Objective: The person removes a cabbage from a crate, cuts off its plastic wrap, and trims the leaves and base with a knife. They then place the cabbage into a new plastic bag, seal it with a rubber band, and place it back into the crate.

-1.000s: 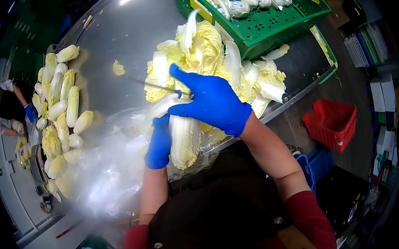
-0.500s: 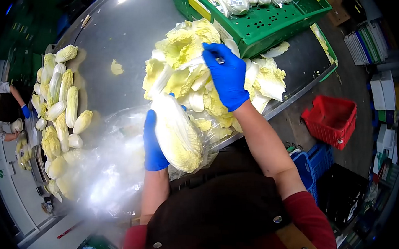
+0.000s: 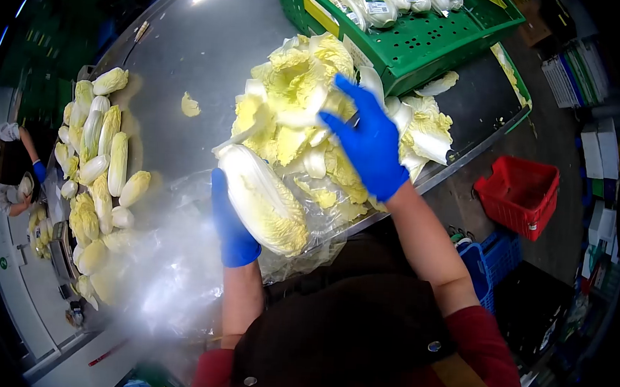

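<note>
In my blue-gloved left hand (image 3: pixel 232 221) lies a Chinese cabbage (image 3: pixel 263 201), its white base pointing up and away and its yellow leafy end toward me. The fingers are mostly hidden beneath the head. My right hand (image 3: pixel 370 144), also in a blue glove, hovers over a heap of loose cabbage leaves (image 3: pixel 299 76) with thumb and fingers apart. A small dark patch shows between its fingers; I cannot make out what it is. Clear plastic film (image 3: pixel 178 256) lies under and left of the held cabbage.
Several whole cabbages (image 3: pixel 118 164) are piled at the table's left. A green crate (image 3: pixel 411 54) of wrapped cabbages stands at the back right. A knife (image 3: pixel 142 31) rests near the far left edge. Beyond the table are a red basket (image 3: pixel 519 196) and a co-worker (image 3: pixel 17 168).
My right hand has opened away from the leaf it was pinching and moved right and down. The cabbage in my left hand has shifted slightly left.
</note>
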The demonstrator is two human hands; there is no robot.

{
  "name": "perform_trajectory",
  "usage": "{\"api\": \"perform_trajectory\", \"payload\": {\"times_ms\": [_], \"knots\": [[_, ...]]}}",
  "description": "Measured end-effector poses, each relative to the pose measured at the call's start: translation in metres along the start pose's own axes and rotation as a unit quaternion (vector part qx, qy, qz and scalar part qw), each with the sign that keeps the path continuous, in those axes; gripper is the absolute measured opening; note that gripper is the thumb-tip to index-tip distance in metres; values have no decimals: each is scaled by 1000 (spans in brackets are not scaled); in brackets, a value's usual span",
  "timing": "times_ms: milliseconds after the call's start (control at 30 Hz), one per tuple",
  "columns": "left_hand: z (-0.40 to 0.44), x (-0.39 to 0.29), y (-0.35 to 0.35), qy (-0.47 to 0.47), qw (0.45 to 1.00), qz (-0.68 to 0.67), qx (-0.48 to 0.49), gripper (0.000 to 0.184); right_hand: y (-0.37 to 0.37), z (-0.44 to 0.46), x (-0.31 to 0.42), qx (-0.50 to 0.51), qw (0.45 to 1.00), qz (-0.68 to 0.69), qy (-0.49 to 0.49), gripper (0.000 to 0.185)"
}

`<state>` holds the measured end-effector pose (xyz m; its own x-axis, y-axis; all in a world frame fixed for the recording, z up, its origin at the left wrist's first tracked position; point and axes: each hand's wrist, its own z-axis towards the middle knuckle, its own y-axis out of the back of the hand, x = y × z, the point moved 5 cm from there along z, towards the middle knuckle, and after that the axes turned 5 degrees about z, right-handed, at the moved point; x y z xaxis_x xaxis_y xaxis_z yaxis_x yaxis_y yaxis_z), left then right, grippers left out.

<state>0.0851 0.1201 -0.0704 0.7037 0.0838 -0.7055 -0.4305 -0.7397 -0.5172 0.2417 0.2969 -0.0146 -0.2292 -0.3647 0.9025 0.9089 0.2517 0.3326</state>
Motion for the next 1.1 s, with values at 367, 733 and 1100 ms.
{"api": "perform_trajectory", "payload": {"times_ms": [367, 733, 1100], "knots": [[3, -2, 11, -85, 991, 93, -39, 48, -40, -87, 31, 269, 959, 70, -61, 74], [2, 13, -5, 54, 996, -19, 67, 71, -41, -88, 15, 308, 899, 264, -167, 61], [-7, 17, -21, 145, 973, -76, 162, 78, -20, -65, 20, 380, 923, -65, 5, 72]]}}
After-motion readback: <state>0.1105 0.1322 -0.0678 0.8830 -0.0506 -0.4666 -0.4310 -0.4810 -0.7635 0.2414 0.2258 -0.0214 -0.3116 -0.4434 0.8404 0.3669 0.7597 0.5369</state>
